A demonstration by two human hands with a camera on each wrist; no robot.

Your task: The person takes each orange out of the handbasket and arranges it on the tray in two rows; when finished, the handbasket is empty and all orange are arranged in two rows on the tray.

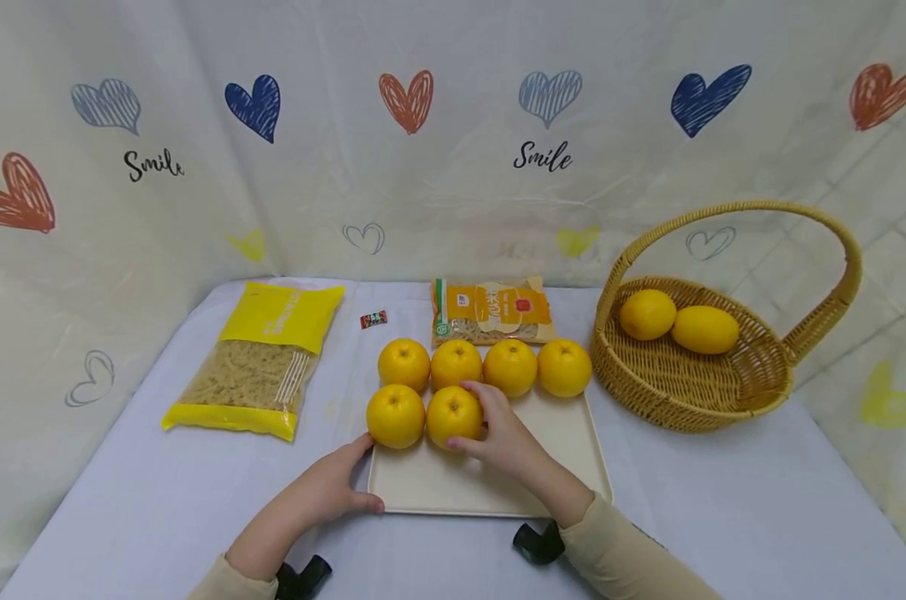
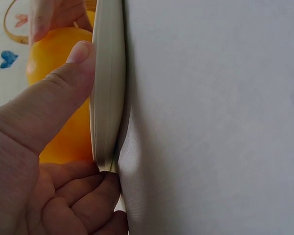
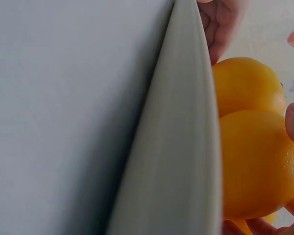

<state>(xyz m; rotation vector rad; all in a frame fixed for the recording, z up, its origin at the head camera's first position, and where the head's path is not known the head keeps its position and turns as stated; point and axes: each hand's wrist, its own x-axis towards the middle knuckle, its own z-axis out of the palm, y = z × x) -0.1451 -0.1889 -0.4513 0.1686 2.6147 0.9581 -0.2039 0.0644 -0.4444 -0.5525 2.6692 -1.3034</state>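
Observation:
A cream tray (image 1: 498, 492) carries several oranges, with a back row along its far edge and two in front. My right hand (image 1: 508, 433) grips the right orange of the front pair (image 1: 453, 415), thumb on the near side and fingers behind. The right wrist view shows this orange (image 3: 259, 166) beside the tray wall (image 3: 176, 127). At the tray's front-left corner, my left hand (image 1: 332, 487) holds the edge. Its thumb (image 2: 63, 83) lies against the near rim, its other fingers curled by the corner. The left front orange (image 1: 396, 417) sits beside the left fingertips.
Right of the tray stands a wicker basket (image 1: 670, 400) with a tall handle, holding two yellow lemon-like fruits (image 1: 705, 329). A yellow pasta bag (image 1: 261, 358) lies left. Behind the oranges are an orange food packet (image 1: 493, 312) and a small wrapped sweet (image 1: 373, 319).

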